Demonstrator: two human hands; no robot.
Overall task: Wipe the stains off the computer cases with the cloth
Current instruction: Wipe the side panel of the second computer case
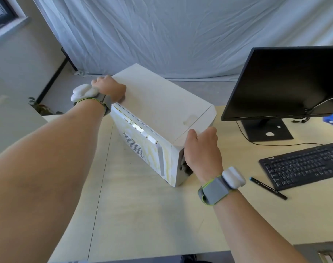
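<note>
A white computer case (162,103) stands on the light wooden desk (143,215), its broad white panel facing up and tilted. A faint smudge (190,118) shows near the panel's near right corner. The side facing me has a vent grille and yellowish marks (143,149). My left hand (109,88) grips the far left edge of the case. My right hand (201,149) grips the near corner, fingers curled into the front end. A blue object (332,118), possibly the cloth, lies at the far right edge of the desk, mostly cut off.
A black monitor (287,82) stands on the right on its stand. In front of it lie a black keyboard (302,164) and a black pen (268,188). A pale curtain (181,35) hangs behind. A plant (40,107) sits on the floor at the left.
</note>
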